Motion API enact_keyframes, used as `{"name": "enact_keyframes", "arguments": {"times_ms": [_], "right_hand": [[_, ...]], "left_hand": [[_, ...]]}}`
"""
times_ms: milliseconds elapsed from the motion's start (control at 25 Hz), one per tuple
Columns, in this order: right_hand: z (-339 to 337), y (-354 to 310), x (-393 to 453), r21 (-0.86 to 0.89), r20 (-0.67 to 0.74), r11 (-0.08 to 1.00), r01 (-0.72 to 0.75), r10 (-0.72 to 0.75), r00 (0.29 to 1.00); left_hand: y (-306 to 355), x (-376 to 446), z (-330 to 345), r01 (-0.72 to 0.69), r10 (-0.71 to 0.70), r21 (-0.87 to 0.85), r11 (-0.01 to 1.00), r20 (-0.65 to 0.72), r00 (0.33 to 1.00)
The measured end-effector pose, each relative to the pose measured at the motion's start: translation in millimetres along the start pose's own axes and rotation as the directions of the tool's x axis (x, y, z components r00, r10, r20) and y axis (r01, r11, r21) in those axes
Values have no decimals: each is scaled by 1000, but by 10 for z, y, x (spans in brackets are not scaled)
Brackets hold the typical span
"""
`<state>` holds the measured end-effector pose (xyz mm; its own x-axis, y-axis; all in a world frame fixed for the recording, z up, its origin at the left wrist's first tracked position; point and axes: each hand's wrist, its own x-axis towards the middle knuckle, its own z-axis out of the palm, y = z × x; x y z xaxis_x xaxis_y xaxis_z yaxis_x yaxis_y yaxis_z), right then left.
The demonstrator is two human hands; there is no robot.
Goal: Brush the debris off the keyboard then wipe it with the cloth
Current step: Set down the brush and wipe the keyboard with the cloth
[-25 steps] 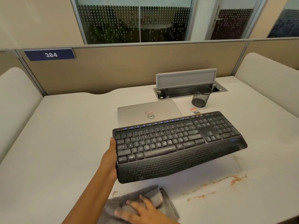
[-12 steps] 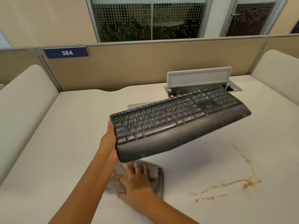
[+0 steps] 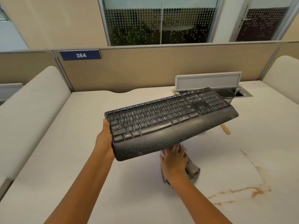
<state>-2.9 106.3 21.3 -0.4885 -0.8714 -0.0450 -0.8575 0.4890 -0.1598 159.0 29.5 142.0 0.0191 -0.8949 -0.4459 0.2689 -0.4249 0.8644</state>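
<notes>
Keyboard (image 3: 169, 122) is gripped at its end by left hand (image 3: 104, 139), lifted off the surface (image 3: 80, 159). Right hand (image 3: 174, 162) presses flat fingers (image 3: 175, 149) on the cloth (image 3: 192, 171) beneath them.

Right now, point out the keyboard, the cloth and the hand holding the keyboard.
keyboard (image 3: 163, 117): head view, on the letter keys in its middle.
cloth (image 3: 192, 171): head view, on the grey fold showing right of the right hand.
left hand (image 3: 104, 141): head view, on the back of the hand gripping the keyboard's left end.

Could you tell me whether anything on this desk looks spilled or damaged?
Yes: reddish-brown streaks mark the white desk at the near right, like a dried spill or worn surface; I cannot tell which.
</notes>
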Motion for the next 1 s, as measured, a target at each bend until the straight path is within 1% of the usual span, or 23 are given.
{"name": "enact_keyframes", "arguments": {"times_ms": [80, 120, 160, 240, 320, 400, 520, 640, 720, 840, 1000], "right_hand": [[73, -329, -146, 17, 48, 981, 191, -192, 980], [110, -484, -254, 17, 79, 956, 293, -294, 953], [153, -589, -303, 4, 100, 935, 355, -353, 930], [211, -634, -243, -34, 120, 941, 336, -330, 936], [209, -525, -77, -8, 89, 963, 268, -266, 960], [221, -367, 82, -32, 52, 972, 235, -233, 971], [173, -161, 192, -35, 51, 988, 150, -148, 988], [144, 191, 287, -25, 12, 999, 25, -25, 1000], [118, 534, 365, -55, -35, 996, -74, 72, 997], [25, 1075, 468, -54, -48, 966, -254, 252, 967], [-118, 1781, 486, 31, -61, 863, -503, 504, 861]], "left_hand": [[22, 0, -27, -16, 15, -21, 1000, -14, 1000], [28, 5, -43, -16, 15, -33, 999, -22, 1000], [30, 12, -55, -12, 11, -37, 999, -28, 1000], [34, 31, -80, -8, 6, -43, 999, -40, 999], [27, 40, -96, -4, 1, -44, 999, -54, 999], [18, 42, -85, -4, 1, -41, 999, -55, 998], [5, 32, -46, 3, -6, -47, 999, -53, 999], [-8, 12, -8, -11, 9, -45, 999, -54, 998], [-30, 7, 25, -9, 7, -42, 999, -47, 999], [-82, 27, 62, 14, -16, -40, 999, -44, 999], [-149, 24, 133, 18, -18, -26, 1000, -15, 1000]]}}
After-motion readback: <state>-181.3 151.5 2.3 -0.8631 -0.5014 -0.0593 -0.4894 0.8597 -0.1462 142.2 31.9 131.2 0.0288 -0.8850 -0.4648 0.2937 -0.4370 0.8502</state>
